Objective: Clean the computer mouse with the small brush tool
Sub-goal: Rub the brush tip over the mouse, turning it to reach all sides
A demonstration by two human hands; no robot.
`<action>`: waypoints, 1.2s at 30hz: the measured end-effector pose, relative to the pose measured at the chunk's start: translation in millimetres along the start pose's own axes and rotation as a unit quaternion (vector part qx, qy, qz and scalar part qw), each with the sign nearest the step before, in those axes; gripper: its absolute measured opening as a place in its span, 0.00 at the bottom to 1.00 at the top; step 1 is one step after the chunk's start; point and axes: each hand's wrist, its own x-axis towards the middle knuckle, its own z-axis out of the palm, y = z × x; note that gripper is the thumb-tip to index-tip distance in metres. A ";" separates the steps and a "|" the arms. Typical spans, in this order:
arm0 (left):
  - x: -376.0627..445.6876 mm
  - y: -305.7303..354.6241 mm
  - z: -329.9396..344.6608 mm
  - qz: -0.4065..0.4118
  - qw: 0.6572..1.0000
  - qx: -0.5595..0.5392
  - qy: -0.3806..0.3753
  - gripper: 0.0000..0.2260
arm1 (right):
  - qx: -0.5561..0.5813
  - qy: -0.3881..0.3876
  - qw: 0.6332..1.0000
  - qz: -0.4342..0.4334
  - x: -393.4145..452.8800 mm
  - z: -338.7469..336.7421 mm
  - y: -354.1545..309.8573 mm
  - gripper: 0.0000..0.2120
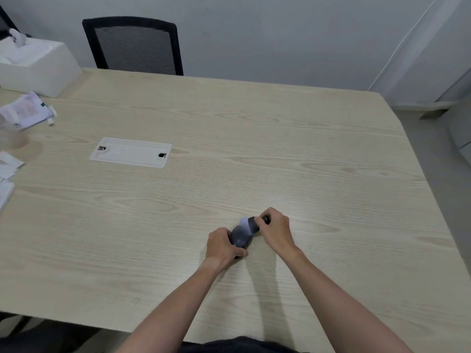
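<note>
Left hand (223, 244): fingers curled round the near end of the computer mouse (240, 236), thumb along its near side, gripping it against the table (254, 149).
Right hand (276, 230): fingers bunched in a pinch on the small brush tool (254, 224) — its dark body crosses the far end of the mouse, with a pale patch, perhaps bristles, showing at its left tip.
Computer mouse: dark grey and rounded, lying near the table's front edge, right of centre, between the two hands; no brand or lettering can be read on it.
Table: pale wood grain, with a white cable hatch (131, 152) set flush left of centre — two small dark slots, no legible marking.
Far left: a white box (38, 64), crumpled printed wrappers (26, 113) whose print is too blurred to read, and paper scraps (6, 171) at the edge.
Behind: a black mesh-backed chair (133, 45) against a grey wall.
</note>
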 end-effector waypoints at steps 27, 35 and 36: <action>5.6 -4.4 3.9 0.048 0.998 0.042 -0.005 0.20 | -0.023 -0.008 1.000 0.001 -15.4 -6.6 19.6 0.06; 1.8 -2.4 5.2 0.054 0.997 0.046 0.010 0.14 | 0.057 0.012 0.998 0.028 -35.7 -4.5 38.0 0.04; 1.8 -2.0 4.7 0.053 0.997 0.048 0.011 0.14 | 0.054 0.011 0.998 0.033 -36.9 -2.6 41.0 0.04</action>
